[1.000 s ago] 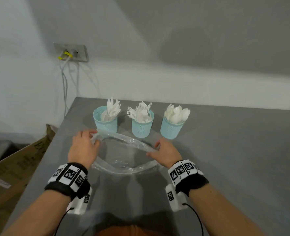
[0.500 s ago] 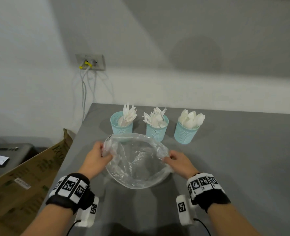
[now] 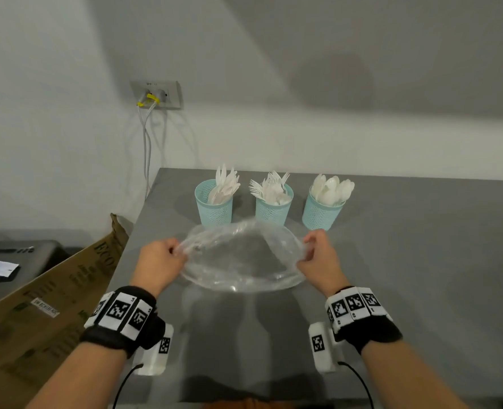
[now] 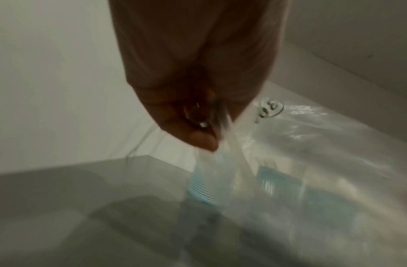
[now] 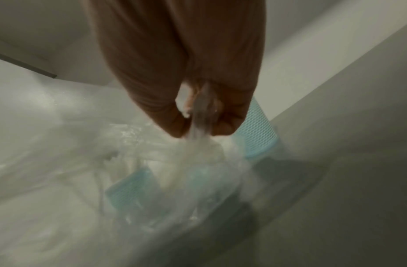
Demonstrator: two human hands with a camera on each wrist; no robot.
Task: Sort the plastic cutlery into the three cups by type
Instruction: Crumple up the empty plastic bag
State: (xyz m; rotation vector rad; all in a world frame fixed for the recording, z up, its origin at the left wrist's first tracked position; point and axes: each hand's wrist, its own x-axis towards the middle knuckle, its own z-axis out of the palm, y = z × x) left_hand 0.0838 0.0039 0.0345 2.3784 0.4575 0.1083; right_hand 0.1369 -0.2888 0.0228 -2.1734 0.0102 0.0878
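Observation:
Three light-blue mesh cups stand in a row at the back of the grey table. The left cup holds white knives, the middle cup white forks, the right cup white spoons. In front of them a clear plastic bag is stretched wide between my hands, just above the table. My left hand pinches its left edge, and my right hand pinches its right edge. In the left wrist view the bag streams from my left hand. The right wrist view shows the bag gripped by my right hand.
A brown cardboard box leans by the table's left edge. A wall socket with white cables hangs on the wall behind. A dark bin with a paper on it stands at far left.
Both hands have spread apart and lifted the bag's mouth, stretching it wider in front of the cups. My head view has shifted, so the cups appear further right.

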